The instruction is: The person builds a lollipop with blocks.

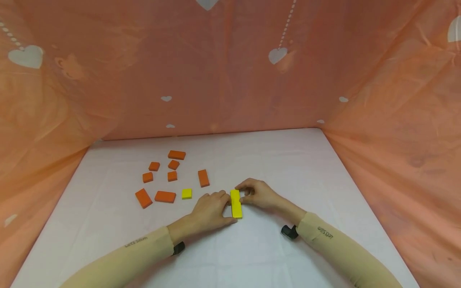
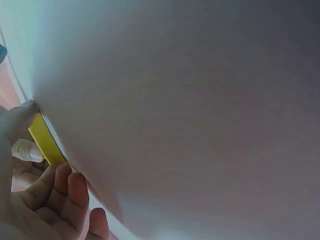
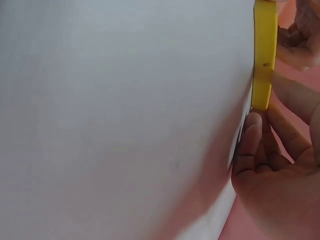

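A yellow strip of block [image 1: 235,204] lies on the white table between both hands, its long side pointing away from me. My left hand [image 1: 212,209] holds it from the left, thumb at the near end and fingers along the left side. From the right, my right hand [image 1: 261,195] grips it with fingertips at the far end and thumb against the right side. The left wrist view shows the strip's yellow side [image 2: 47,140] between thumb and fingers. In the right wrist view, the thumb [image 3: 295,95] touches the yellow strip [image 3: 265,55] and the other fingers bend at its end.
Left of the hands lie a small yellow square block [image 1: 186,194] and an orange rectangular block [image 1: 203,178]. Farther left are several orange blocks, among them a rectangle [image 1: 165,197] and a square [image 1: 154,166]. Orange cloth [image 1: 230,80] with hearts hangs around the white table [image 1: 281,156].
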Demonstrator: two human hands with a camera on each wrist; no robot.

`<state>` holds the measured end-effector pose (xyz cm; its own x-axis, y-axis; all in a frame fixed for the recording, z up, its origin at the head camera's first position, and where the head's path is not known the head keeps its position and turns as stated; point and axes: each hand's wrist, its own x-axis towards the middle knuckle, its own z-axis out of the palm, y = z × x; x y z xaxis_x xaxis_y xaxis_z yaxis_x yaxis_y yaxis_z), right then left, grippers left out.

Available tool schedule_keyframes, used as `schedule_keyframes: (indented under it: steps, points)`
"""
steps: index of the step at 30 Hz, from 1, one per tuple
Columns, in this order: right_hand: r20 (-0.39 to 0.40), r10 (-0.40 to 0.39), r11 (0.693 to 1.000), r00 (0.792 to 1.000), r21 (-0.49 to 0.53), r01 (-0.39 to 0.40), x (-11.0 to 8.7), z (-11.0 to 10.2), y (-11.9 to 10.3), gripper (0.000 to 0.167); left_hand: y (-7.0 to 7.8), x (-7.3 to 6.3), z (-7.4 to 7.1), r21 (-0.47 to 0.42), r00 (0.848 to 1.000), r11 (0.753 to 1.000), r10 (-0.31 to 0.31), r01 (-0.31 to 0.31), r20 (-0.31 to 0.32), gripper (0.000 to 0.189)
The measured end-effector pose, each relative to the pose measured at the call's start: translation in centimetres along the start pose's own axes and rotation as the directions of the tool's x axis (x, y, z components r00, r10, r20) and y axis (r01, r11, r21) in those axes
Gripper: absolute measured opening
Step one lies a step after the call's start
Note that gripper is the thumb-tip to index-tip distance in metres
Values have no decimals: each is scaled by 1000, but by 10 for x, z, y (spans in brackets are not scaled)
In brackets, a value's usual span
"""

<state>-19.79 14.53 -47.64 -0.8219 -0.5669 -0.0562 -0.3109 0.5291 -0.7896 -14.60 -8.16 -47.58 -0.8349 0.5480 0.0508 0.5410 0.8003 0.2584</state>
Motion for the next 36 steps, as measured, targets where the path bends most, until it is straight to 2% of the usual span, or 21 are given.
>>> schedule_keyframes:
  steps: [13,20,24,29,32,36]
  points:
    - [28,-21,999,999,-48,22,-6,5,-4,53,-2,0,2,-56,999,998,-36,38,30,51]
    - [62,-32,998,998,-48,35,-14,3,-2,69,-6,-2,2,-100,997,995,-19,25,69,52]
    - [101,-23,999,995,-40,27,-19,3,-2,85,-9,-9,-2,-146,995,989,2,13,100,49]
    - [117,-33,995,993,-95,44,-21,5,-2,97,-16,-21,-11,-237,993,971,-6,33,115,43]
    - [117,-41,989,992,-135,56,-21,7,-3,98,-23,-29,-18,-285,994,957,-27,55,102,40]
    - [114,-28,986,993,-159,46,-21,8,-5,95,-37,-40,-31,-342,998,937,-54,63,38,37]
